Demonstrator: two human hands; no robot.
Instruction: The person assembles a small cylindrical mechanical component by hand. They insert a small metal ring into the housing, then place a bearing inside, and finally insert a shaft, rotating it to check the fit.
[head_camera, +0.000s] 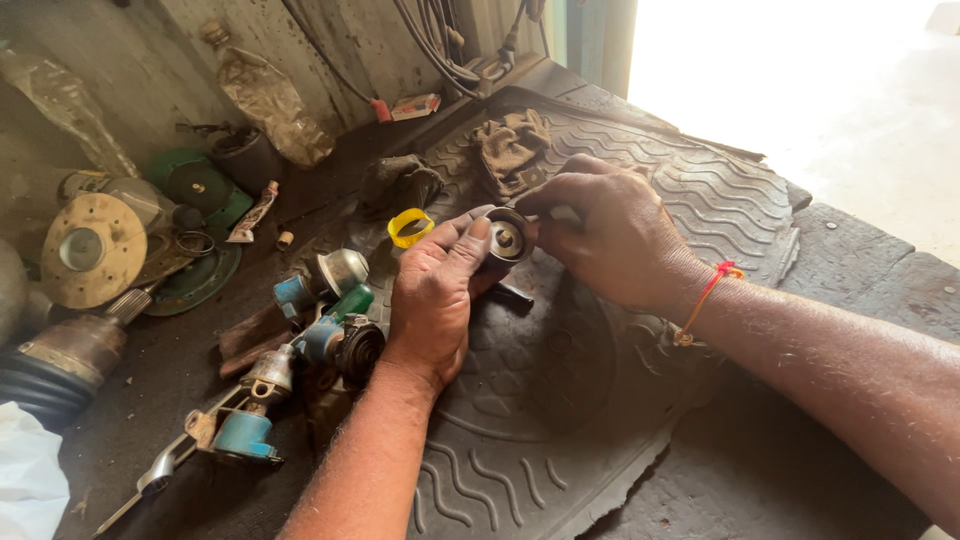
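Currently both hands over the black rubber mat (700, 190) on the bench (850, 290). Left hand (435, 290) grips a small round dark metal part (507, 238) between thumb and fingers; right hand (610, 235) pinches its far edge. Yellow ring (411, 227) lies just left of the part.

round dark metal part (507, 238) | pale centre, perhaps a bearing | held above ribbed mat
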